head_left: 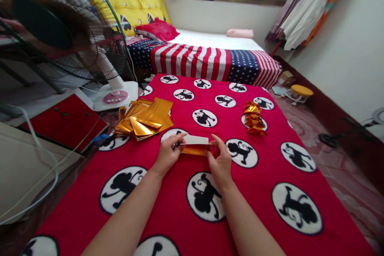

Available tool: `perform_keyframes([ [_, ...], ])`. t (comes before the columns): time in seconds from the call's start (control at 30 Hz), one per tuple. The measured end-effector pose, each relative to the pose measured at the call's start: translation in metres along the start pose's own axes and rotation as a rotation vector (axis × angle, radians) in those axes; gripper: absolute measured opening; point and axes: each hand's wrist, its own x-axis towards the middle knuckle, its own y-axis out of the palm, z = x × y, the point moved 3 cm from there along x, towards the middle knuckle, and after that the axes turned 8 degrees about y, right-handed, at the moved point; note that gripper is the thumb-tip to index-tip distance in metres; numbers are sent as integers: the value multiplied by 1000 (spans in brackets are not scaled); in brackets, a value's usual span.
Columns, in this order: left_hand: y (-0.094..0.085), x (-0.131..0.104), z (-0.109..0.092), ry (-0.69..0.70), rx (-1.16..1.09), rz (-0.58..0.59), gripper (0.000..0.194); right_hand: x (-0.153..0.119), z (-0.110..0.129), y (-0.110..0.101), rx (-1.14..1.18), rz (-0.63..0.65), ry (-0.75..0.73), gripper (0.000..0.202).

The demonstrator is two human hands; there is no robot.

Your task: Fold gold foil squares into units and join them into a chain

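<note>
- Mostly red cloth [268, 156], white circles with black figures, fills foreground.
- Bed [207, 41] behind it, striped and starred cover hanging down.
- Fan [42, 22] at left.
- Gold sheets [150, 116], loose pile, on cloth beyond left hand [169, 152].
- Left hand pinches left end of folded sheet [194, 140]; right hand [220, 160] pinches right end.
- Folded gold pieces [254, 118], in a row, right of the hands.
- Folded sheet between both hands, over cloth, white above, gold below.

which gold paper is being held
The piece between the left hand and right hand, showing white above gold. The loose pile lies apart to its left, the folded pieces to its right.
</note>
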Motion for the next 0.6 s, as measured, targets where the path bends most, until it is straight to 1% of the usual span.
perform_keyframes([
  [0.07, -2, 2, -8, 93, -14, -23, 21, 0, 4, -2, 69, -2, -44, 22],
  [0.1, -3, 2, -11, 140, -5, -33, 19, 0, 6, -3, 77, -14, -74, 17],
  [0.17, -4, 3, -17, 211, 26, -46, 23, 1, 10, -6, 61, -54, -117, 21],
  [0.23, -4, 3, -20, 242, 54, -33, 28, 2, 12, -8, 39, -58, -134, 24],
  [0.33, -2, 1, -18, 250, 63, 28, 36, 4, 12, -7, 20, 34, -151, 27],
  [0.43, -1, 0, -14, 236, 75, 99, 43, 2, 10, -6, 7, 116, -136, 29],
  [0.6, -1, -1, -11, 231, 110, 210, 45, -1, 4, -7, -26, 230, -88, 29],
])
